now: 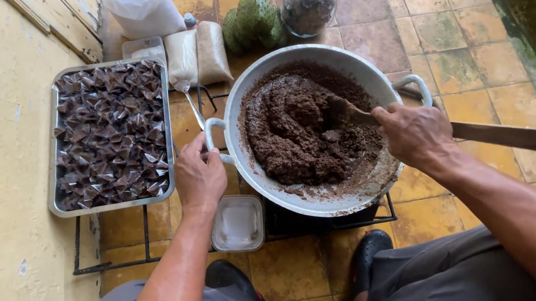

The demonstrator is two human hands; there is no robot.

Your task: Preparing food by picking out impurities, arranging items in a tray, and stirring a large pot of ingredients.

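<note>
Head view: left hand (199, 178) clamps the handle of the big metal wok (373, 86), right hand (414, 133) grips a long wooden paddle (520, 139) sunk in thick, grainy brown paste (294, 131). Heavy stirring could tip the round pan off its thin black stand (146, 237).

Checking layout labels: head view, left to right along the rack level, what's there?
Metal tray of dark wrapped pieces → left hand on the pan handle → big pan of brown paste → right hand holding the wooden paddle.
</note>
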